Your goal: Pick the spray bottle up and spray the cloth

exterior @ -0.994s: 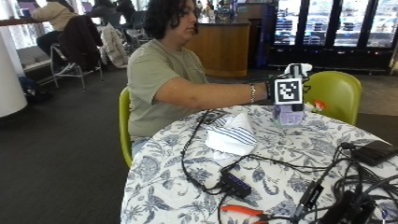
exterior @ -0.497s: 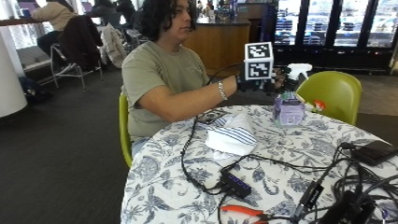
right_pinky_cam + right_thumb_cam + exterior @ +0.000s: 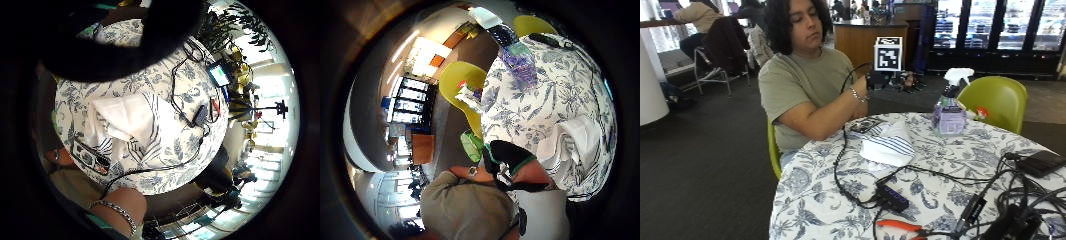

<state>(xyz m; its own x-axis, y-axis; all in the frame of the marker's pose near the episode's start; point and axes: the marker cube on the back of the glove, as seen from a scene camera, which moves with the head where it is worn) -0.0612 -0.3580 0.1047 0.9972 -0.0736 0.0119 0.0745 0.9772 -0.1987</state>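
The spray bottle (image 3: 949, 112), pale purple with a white trigger head, stands upright on the flowered tablecloth (image 3: 840, 210) at the table's far side, with nothing touching it. It also shows in the thumb side palm view as the bottle (image 3: 517, 60), well away from the palm. A white cloth with a blue-striped end (image 3: 886, 145) lies folded on the table in front of the person, and the little finger side palm view looks down on this cloth (image 3: 125, 120). My gloved right hand (image 3: 871, 80) is raised at chest height, left of the bottle and above the cloth. It holds nothing.
A small patterned card (image 3: 866, 125) lies beside the cloth. Black cables run across the table to a USB hub (image 3: 893, 197) and black devices (image 3: 1039, 162) on the right. Orange-handled pliers (image 3: 899, 226) lie near the front edge. A yellow-green chair (image 3: 996, 97) stands behind the bottle.
One second ago my right hand was at the spray bottle. It has since let go, risen and drawn back toward the person's chest. The bottle stays standing where it was.
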